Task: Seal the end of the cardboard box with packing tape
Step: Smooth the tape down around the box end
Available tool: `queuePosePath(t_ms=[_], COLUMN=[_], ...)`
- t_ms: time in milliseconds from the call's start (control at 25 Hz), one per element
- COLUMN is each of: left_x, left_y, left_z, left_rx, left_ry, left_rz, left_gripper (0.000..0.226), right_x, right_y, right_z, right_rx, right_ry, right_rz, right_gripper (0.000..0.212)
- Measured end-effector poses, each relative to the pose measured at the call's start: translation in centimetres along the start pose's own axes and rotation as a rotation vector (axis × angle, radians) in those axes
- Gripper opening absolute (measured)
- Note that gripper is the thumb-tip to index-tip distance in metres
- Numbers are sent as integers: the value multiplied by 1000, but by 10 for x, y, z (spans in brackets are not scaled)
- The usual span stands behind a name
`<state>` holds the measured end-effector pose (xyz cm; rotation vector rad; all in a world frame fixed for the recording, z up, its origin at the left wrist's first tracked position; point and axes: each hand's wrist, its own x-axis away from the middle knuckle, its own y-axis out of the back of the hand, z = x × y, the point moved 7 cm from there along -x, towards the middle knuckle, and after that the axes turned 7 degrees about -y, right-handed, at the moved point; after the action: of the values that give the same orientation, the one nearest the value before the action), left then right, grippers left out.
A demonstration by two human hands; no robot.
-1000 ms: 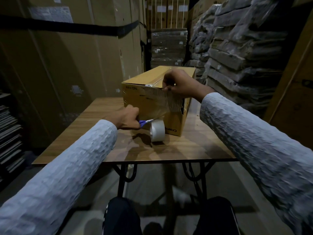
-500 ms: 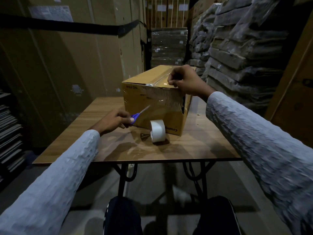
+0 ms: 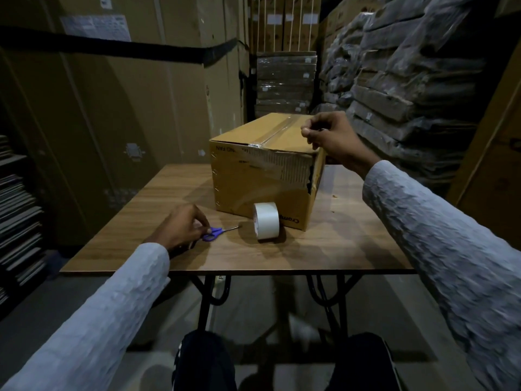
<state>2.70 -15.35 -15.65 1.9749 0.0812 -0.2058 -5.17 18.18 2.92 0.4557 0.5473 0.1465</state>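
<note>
A brown cardboard box (image 3: 248, 190) stands on the wooden table (image 3: 344, 249). Clear tape (image 3: 277, 131) runs along its top seam and down over the near end face. My right hand (image 3: 334, 139) is at the box's top right edge, fingers curled and pinching the tape there, thumb down the right corner. A white tape roll (image 3: 266, 220) stands on edge against the box's near face. Blue-handled scissors (image 3: 215, 232) lie flat on the table left of the roll. My left hand (image 3: 180, 227) holds their handles with curled fingers.
Tall cardboard cartons (image 3: 127, 94) wall the left side. Wrapped bundles (image 3: 408, 80) are stacked high on the right, close behind the box. The table's near edge (image 3: 239, 271) is just above my knees. The box's right front corner is torn.
My left hand drew the scissors back from the box's face and lowered them flat onto the table. My right hand slid right along the top edge to the corner.
</note>
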Motion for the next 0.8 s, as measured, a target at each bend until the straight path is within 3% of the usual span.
queuePosePath(t_ms=[80, 160, 240, 320, 440, 520, 640, 720, 800], left_x=[2, 8, 14, 17, 13, 8, 2, 1, 1], left_y=[11, 12, -9, -41, -57, -51, -39, -40, -42], left_z=[-26, -62, -99, -127, -147, -153, -165, -163, -156], left_rx=[6, 237, 598, 764, 651, 541, 2, -246, -322], left_ry=[-81, -116, -32, 27, -35, -79, -230, -252, -245], left_rz=[-133, -210, -101, 7, -112, -123, 67, 210, 273], left_gripper=[10, 5, 23, 38, 45, 39, 9, 25, 28], right_x=[5, 10, 17, 25, 37, 46, 58, 66, 75], right_y=[4, 7, 8, 8, 9, 8, 6, 3, -2], right_z=[-2, -4, -9, -18, -33, -43, -59, -70, -78], right_rx=[-83, -182, -288, -379, -471, -521, -599, -653, -700], right_ry=[-36, -68, -106, -148, -200, -234, -282, -317, -343], right_rz=[-5, -13, -25, -31, -35, -36, -55, -75, -81], right_gripper=[14, 12, 9, 12, 21, 15, 9, 9, 8])
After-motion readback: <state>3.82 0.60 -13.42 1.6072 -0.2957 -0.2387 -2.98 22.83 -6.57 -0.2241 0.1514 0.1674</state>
